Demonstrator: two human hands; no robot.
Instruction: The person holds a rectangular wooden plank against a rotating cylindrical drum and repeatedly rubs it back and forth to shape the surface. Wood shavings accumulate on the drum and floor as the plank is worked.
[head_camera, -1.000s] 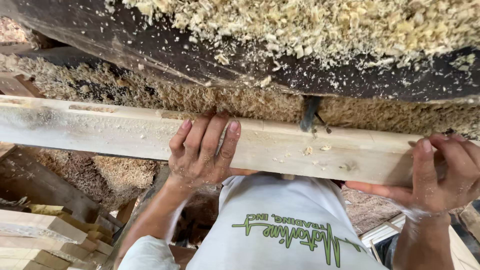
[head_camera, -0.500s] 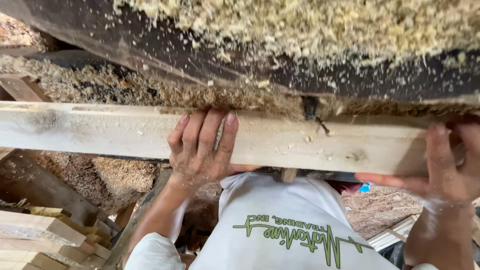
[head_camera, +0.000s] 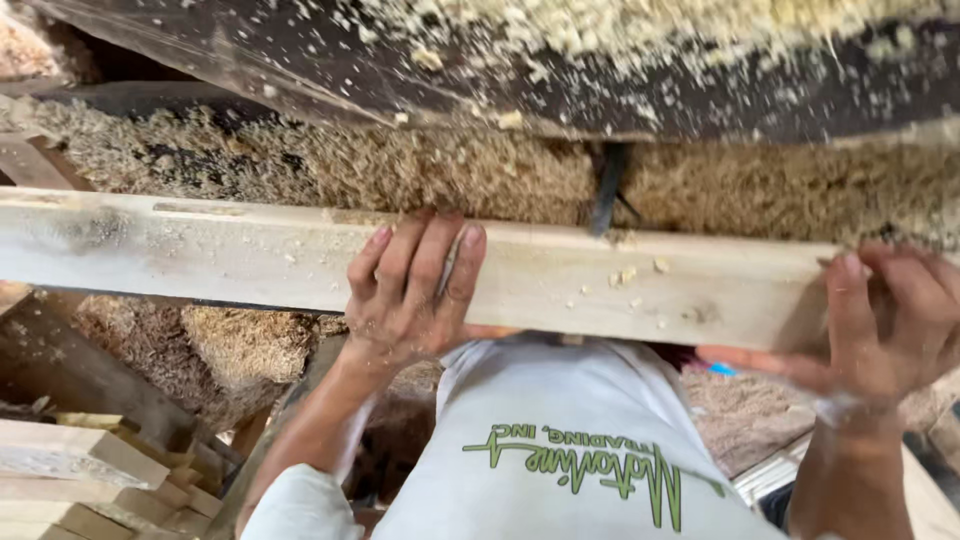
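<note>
A long pale wooden board (head_camera: 230, 258) lies crosswise in front of me, dusted with chips. My left hand (head_camera: 412, 292) grips its middle, fingers over the top face and thumb under the near edge. My right hand (head_camera: 880, 325) clasps the board's right end, fingers curled over the top and thumb stretched along beneath. A dark narrow saw blade (head_camera: 607, 187) stands upright just beyond the board's far edge, between my hands. Thick sawdust (head_camera: 380, 170) covers the surface behind the board.
A dark machine body (head_camera: 300, 70) heaped with wood shavings spans the top. Cut pale planks (head_camera: 70, 465) are stacked at the lower left beside a dark wooden beam (head_camera: 80, 375). More sawdust lies piled below the board. My white shirt fills the bottom centre.
The board has slid leftward past the blade, with both hands travelling along it. My right hand has closed further over the right end.
</note>
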